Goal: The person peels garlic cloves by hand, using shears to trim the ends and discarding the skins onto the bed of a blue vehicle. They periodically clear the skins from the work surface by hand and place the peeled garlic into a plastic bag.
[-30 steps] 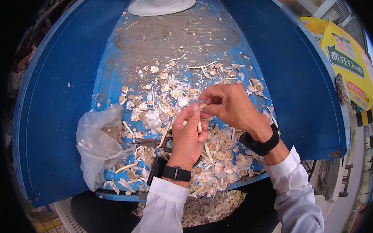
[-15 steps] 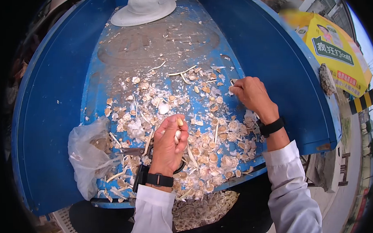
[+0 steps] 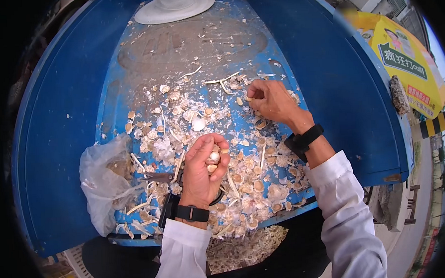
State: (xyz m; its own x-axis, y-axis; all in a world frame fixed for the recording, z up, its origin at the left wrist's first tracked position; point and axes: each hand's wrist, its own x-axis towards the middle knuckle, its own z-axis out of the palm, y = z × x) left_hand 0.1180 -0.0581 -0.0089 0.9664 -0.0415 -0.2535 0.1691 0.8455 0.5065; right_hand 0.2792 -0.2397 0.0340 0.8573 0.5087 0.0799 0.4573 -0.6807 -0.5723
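Observation:
Several pale garlic cloves [image 3: 214, 158] rest in my left hand [image 3: 200, 171], whose fingers curl round them above the heap of skins. Farther forward and to the right, my right hand [image 3: 275, 104] is lowered to the blue surface with thumb and forefinger pinched. A small yellowish garlic clove [image 3: 249, 99] shows at those fingertips. Another loose clove [image 3: 239, 101] lies just left of them. Dry garlic skins and root ends [image 3: 244, 187] cover the surface around and below both hands. Dark scissors [image 3: 160, 177] lie left of my left wrist, their handles partly hidden under it.
A clear plastic bag [image 3: 99, 187] slumps at the left. High blue side walls [image 3: 338, 95] flank the blue bed. A white hat [image 3: 176, 7] sits at the far end. On the right wall's edge is a rough stone [image 3: 398, 94]; more peelings [image 3: 246, 248] lie below the front edge.
My right hand has moved left and slightly forward, down to the surface near the loose clove. My left hand's fingers have opened a little, showing more of the cloves.

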